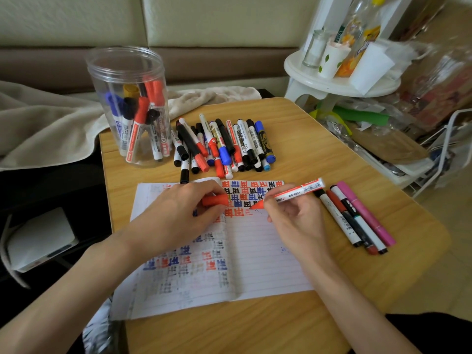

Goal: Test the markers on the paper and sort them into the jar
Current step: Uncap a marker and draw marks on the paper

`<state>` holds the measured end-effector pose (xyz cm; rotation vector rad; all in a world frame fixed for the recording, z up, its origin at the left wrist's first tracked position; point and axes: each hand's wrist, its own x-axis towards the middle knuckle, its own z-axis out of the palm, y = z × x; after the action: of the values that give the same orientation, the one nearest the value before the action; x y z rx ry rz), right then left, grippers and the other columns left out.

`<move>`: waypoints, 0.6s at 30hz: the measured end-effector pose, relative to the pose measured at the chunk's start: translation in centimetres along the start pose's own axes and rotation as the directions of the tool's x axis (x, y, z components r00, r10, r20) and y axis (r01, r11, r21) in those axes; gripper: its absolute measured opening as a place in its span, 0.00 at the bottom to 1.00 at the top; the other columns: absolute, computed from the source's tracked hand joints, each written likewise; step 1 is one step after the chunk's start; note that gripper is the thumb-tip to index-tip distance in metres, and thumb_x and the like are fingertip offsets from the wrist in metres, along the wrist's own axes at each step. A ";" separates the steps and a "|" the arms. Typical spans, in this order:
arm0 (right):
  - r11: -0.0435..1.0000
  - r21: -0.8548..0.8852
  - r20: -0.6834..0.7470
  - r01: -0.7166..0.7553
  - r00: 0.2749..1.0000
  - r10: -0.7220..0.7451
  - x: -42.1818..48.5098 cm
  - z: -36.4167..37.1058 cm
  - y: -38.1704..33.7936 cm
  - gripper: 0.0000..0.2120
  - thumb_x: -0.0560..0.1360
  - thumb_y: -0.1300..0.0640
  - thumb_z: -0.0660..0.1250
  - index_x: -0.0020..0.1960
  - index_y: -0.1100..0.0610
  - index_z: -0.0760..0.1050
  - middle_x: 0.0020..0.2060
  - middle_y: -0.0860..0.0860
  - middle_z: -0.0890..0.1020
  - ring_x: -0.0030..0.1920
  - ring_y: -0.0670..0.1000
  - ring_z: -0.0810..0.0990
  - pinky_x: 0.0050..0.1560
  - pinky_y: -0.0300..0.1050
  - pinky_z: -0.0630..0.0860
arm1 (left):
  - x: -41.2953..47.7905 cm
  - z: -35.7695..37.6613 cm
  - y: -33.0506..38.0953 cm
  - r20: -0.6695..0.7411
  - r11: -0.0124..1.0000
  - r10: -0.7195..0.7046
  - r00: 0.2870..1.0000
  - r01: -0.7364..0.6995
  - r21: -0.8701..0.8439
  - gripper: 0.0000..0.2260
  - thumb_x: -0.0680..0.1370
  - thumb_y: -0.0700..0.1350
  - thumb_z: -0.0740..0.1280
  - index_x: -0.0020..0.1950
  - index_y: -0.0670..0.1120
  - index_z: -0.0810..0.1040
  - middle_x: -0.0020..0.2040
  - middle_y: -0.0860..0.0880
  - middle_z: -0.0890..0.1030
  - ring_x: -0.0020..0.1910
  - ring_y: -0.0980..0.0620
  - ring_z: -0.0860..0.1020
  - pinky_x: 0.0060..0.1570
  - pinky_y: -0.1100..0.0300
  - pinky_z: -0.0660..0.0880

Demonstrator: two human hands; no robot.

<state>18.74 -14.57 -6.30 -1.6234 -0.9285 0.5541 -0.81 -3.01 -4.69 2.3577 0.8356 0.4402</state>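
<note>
Wooden bench [319,154] with rounded corners, and a beige blanket [46,129] bunched up off its left side, in front of a pale sofa back [217,19]. Far right there's a white round stand [332,85] — a leaf-print paper cup [332,60], a small glass bottle [315,48] and a juice bottle [353,44] crowd the top. A white box [40,238] sits low on the left, with green sheets [362,114] below the stand.

The jar [127,72] stands at the table's [306,139] far left corner with markers [138,123] in it. A pile of markers [222,144] lies just right of it. The paper [255,264] lies before them, mid-table; four markers [355,218] lie between it and the right edge.
</note>
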 end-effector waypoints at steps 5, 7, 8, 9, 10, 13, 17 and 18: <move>0.999 -0.045 0.014 -0.013 1.000 0.013 -0.1 0.0 -0.2 0.06 0.75 0.61 0.73 0.42 0.51 0.81 0.32 0.46 0.83 0.36 0.47 0.81 0.38 0.44 0.77 | -0.1 0.0 0.1 -0.001 1.000 0.002 1.000 -0.002 0.003 0.07 0.81 0.53 0.67 0.58 0.58 0.79 0.46 0.64 0.79 0.48 0.63 0.77 0.48 0.65 0.75; 0.999 -0.031 0.007 -0.036 0.999 0.036 -0.1 -0.1 -0.4 0.05 0.75 0.61 0.73 0.42 0.53 0.81 0.31 0.44 0.82 0.35 0.44 0.80 0.37 0.39 0.76 | -0.1 0.0 0.1 -0.007 1.000 0.002 1.000 -0.002 0.000 0.07 0.81 0.53 0.67 0.58 0.58 0.79 0.46 0.64 0.80 0.48 0.62 0.78 0.48 0.64 0.76; 0.998 -0.010 0.006 -0.055 0.998 0.055 -0.1 -0.1 -0.4 0.05 0.76 0.62 0.72 0.43 0.54 0.80 0.30 0.44 0.82 0.34 0.42 0.80 0.36 0.35 0.75 | -0.1 0.0 0.2 -0.011 1.000 0.005 1.000 -0.005 -0.003 0.07 0.80 0.52 0.68 0.58 0.58 0.80 0.46 0.64 0.80 0.47 0.62 0.78 0.47 0.64 0.76; 0.997 0.015 0.005 -0.077 0.997 0.077 -0.1 -0.2 -0.5 0.04 0.76 0.62 0.72 0.43 0.56 0.80 0.29 0.43 0.81 0.33 0.40 0.79 0.35 0.31 0.73 | -0.1 0.0 0.2 -0.017 1.000 0.009 1.000 -0.010 -0.004 0.07 0.80 0.52 0.68 0.58 0.58 0.80 0.45 0.64 0.80 0.47 0.61 0.78 0.47 0.63 0.76; 0.994 0.041 0.005 -0.098 0.995 0.098 0.0 -0.3 -0.5 0.04 0.77 0.62 0.71 0.44 0.58 0.80 0.28 0.43 0.81 0.32 0.40 0.78 0.34 0.30 0.72 | -0.1 0.0 0.2 -0.026 1.000 0.015 1.000 -0.015 -0.005 0.07 0.80 0.52 0.68 0.58 0.57 0.80 0.45 0.64 0.80 0.47 0.61 0.78 0.47 0.63 0.76; 0.987 0.109 0.015 -0.123 0.992 0.122 0.0 -0.5 -0.6 0.02 0.77 0.62 0.70 0.47 0.58 0.82 0.29 0.45 0.81 0.33 0.42 0.79 0.34 0.30 0.73 | -0.2 0.0 0.4 -0.052 0.999 0.032 0.998 -0.033 -0.012 0.07 0.80 0.52 0.68 0.58 0.57 0.81 0.44 0.65 0.80 0.48 0.60 0.78 0.47 0.65 0.75; 0.976 0.170 0.032 -0.135 0.991 0.132 0.2 -0.9 -1.3 0.05 0.77 0.63 0.72 0.51 0.56 0.83 0.37 0.49 0.86 0.37 0.40 0.82 0.37 0.30 0.74 | -0.2 0.0 0.5 -0.076 0.998 0.067 0.995 -0.067 0.003 0.09 0.80 0.52 0.69 0.59 0.57 0.82 0.45 0.67 0.79 0.48 0.64 0.78 0.45 0.70 0.74; 0.969 0.203 0.036 -0.141 0.990 0.137 0.3 -1.1 -1.5 0.06 0.77 0.64 0.73 0.53 0.56 0.83 0.40 0.51 0.87 0.40 0.42 0.83 0.39 0.32 0.75 | -0.2 0.0 0.4 -0.076 0.998 0.062 0.995 -0.062 -0.005 0.10 0.79 0.53 0.69 0.60 0.57 0.82 0.46 0.67 0.80 0.47 0.65 0.78 0.44 0.71 0.74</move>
<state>19.32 -14.85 -4.57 -1.5041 -0.7502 0.7419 -0.72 -3.41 -4.47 2.3776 0.7952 0.5606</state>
